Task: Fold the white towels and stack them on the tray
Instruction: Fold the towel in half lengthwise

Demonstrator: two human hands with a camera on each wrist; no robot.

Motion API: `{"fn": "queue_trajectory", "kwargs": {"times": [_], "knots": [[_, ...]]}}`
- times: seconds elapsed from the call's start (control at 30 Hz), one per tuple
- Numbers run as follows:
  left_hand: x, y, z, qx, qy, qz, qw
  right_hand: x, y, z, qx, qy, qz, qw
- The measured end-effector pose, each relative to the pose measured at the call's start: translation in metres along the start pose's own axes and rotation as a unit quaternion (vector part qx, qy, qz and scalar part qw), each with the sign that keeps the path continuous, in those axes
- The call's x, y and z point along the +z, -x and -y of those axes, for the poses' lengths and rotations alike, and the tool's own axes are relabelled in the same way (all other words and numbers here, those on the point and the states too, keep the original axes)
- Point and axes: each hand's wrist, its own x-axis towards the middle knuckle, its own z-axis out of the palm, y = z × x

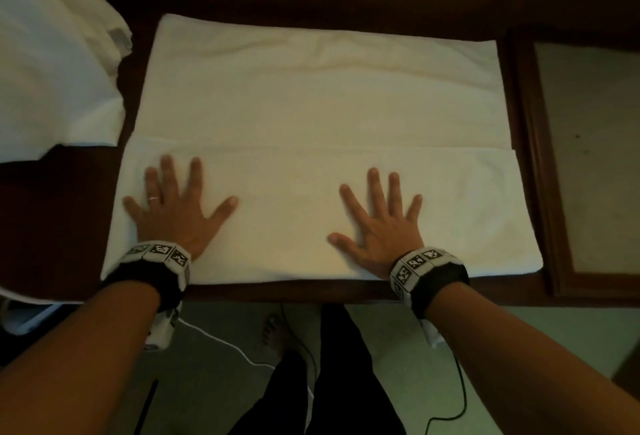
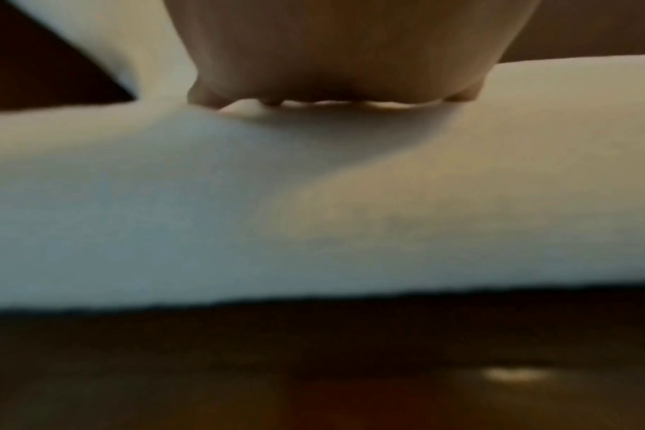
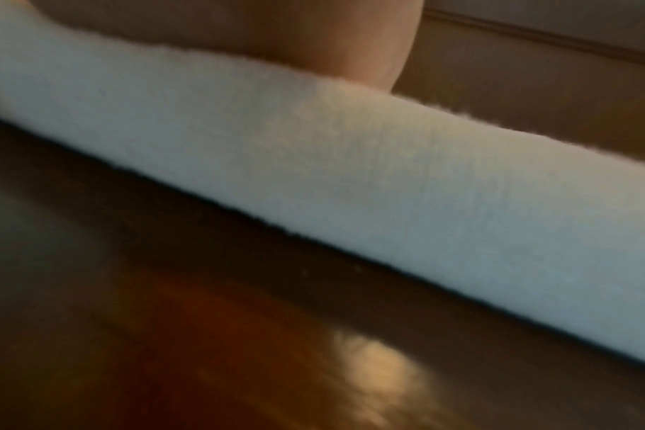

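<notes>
A white towel (image 1: 311,115) lies spread on the dark wooden table, its near third folded over into a thicker band (image 1: 287,226). My left hand (image 1: 176,206) presses flat on the left part of that band, fingers spread. My right hand (image 1: 384,223) lies flat on the right part, fingers spread too. The wooden tray (image 1: 533,157) with a pale bottom sits to the right of the towel. In the left wrist view the palm (image 2: 332,52) rests on the towel (image 2: 313,203). The right wrist view shows the towel's folded edge (image 3: 350,174) under the palm (image 3: 313,35).
More white cloth (image 1: 52,63) is heaped at the left of the table. The table's near edge (image 1: 294,294) runs just below the towel. On the floor below lie cables (image 1: 221,337), and the person's legs (image 1: 332,382) stand there.
</notes>
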Motion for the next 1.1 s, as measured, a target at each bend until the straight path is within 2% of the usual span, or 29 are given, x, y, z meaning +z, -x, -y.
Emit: {"fn": "queue_trajectory", "kwargs": {"times": [0.03,0.17,0.3,0.37,0.47,0.57,0.6,0.67,0.77,0.83,0.9,0.93,1.0,1.07,1.1], "knots": [[0.001,0.006,-0.006,0.017,0.008,-0.014,1.0,0.001,0.0,0.0,0.0,-0.002,0.001,1.0],[0.024,0.037,-0.043,0.202,-0.027,-0.023,0.979,0.0,-0.001,0.0,-0.006,-0.009,-0.01,1.0],[0.035,0.04,-0.044,0.187,-0.055,-0.023,0.981,0.006,0.012,-0.038,-0.035,0.003,-0.039,0.999],[0.035,0.04,-0.045,0.189,-0.066,-0.037,0.979,0.012,0.025,-0.082,0.019,-0.016,-0.059,0.998],[0.034,0.04,-0.05,0.183,-0.069,-0.03,0.98,0.014,0.047,-0.148,0.16,-0.068,-0.063,0.983],[0.034,0.041,-0.054,0.173,-0.071,-0.021,0.982,0.007,0.045,-0.152,0.199,-0.073,-0.051,0.976],[0.032,0.041,-0.057,0.17,-0.068,-0.018,0.983,0.003,0.04,-0.139,0.187,-0.067,-0.057,0.978],[0.024,0.04,-0.069,0.182,-0.055,-0.028,0.981,-0.007,0.027,-0.102,0.107,-0.041,-0.078,0.99],[0.014,0.037,-0.101,0.283,-0.061,-0.03,0.957,-0.019,0.002,-0.048,-0.029,-0.005,-0.068,0.997],[0.013,0.03,-0.119,0.325,-0.068,-0.027,0.943,-0.023,-0.013,-0.031,-0.041,0.005,-0.043,0.998],[0.011,0.014,-0.119,0.295,-0.065,-0.043,0.952,-0.024,-0.023,-0.029,-0.03,0.005,-0.014,0.999],[0.01,0.002,-0.108,0.251,-0.059,-0.05,0.965,-0.024,-0.026,-0.03,-0.029,0.008,-0.004,1.0],[0.001,-0.019,-0.072,0.108,-0.035,-0.024,0.993,-0.024,-0.026,-0.032,-0.029,0.015,0.01,0.999],[-0.013,-0.026,-0.036,-0.025,0.019,-0.009,0.999,-0.026,-0.026,-0.03,-0.026,0.021,0.019,0.999],[-0.017,-0.024,-0.024,-0.059,0.033,-0.016,0.998,-0.027,-0.027,-0.028,-0.022,0.023,0.018,0.999]]}}
